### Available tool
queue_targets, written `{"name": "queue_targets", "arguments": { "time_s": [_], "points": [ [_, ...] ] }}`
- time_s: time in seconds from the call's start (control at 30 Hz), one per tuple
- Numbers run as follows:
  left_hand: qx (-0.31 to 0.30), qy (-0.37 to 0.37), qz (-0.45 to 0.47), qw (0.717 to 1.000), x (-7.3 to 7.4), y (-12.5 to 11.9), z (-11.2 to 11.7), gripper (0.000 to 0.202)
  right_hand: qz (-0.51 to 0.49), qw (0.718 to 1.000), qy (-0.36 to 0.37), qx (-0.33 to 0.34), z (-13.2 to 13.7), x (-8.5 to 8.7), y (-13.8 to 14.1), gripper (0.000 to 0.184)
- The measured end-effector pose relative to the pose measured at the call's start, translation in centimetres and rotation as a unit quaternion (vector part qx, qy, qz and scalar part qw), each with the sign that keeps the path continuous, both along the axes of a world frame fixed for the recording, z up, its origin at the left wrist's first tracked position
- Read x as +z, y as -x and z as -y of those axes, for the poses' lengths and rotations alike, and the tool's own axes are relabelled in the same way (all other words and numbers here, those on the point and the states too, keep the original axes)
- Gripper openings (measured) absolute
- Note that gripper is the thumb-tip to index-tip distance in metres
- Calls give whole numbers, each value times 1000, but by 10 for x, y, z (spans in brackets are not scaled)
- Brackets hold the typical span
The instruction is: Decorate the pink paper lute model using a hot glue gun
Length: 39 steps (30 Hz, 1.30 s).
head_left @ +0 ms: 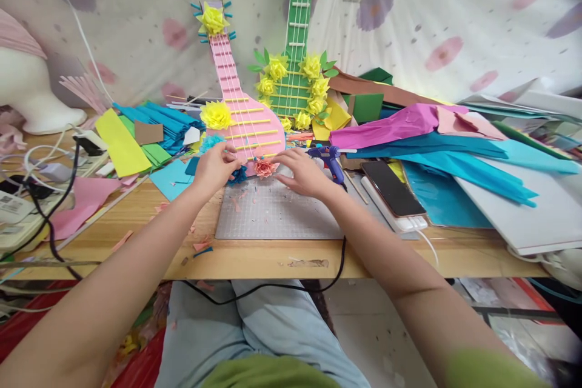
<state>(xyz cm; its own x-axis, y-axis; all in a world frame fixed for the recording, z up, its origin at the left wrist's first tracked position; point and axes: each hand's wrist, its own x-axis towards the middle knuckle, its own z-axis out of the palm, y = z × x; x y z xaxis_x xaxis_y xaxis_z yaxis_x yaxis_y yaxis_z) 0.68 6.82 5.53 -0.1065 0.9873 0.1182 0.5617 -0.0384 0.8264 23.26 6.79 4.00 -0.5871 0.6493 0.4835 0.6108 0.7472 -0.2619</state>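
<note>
A pink paper guitar (pixel 248 118) with yellow strips and yellow paper flowers leans against the back wall. My left hand (pixel 217 165) rests at its lower left edge, fingers curled onto the edge beside a dark blue paper flower (pixel 237 175). My right hand (pixel 302 171) lies just right of a small salmon paper flower (pixel 264 167) at the guitar's bottom, fingers bent and touching it. Both hands hover over a grey cutting mat (pixel 273 215).
A green paper guitar (pixel 296 42) with yellow flowers stands behind. A blue glue gun (pixel 331 160) lies right of my right hand, its black cord running off the table edge. A phone (pixel 391 187), coloured paper sheets (pixel 436 145), a white foam head (pixel 27 88) and cables surround the mat.
</note>
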Motion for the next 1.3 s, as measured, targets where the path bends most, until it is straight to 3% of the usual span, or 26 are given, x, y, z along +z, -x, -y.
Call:
{"name": "queue_targets", "arguments": {
  "time_s": [0.07,0.27,0.47,0.57,0.8,1.07,1.3],
  "points": [
    [-4,-3,-54,999,3,3,-2,23,48,997,-43,33,-7,-2,23,31],
    [-1,-4,-75,997,7,10,-8,15,146,986,-77,11,-20,-12,57,47],
    [-4,-25,-121,992,4,9,-14,16,178,981,-80,2,-17,-17,47,35],
    [-13,-1,-136,991,5,1,-15,17,170,981,-90,6,-16,-22,38,27],
    [-25,30,-234,971,7,-21,-15,11,124,989,-84,16,-15,-35,28,27],
    [-3,22,-306,952,-4,-30,-20,41,98,993,-65,16,-15,-36,26,24],
    [19,25,-362,932,1,-41,-10,43,99,993,-68,16,-15,-35,26,24]
  ]
}}
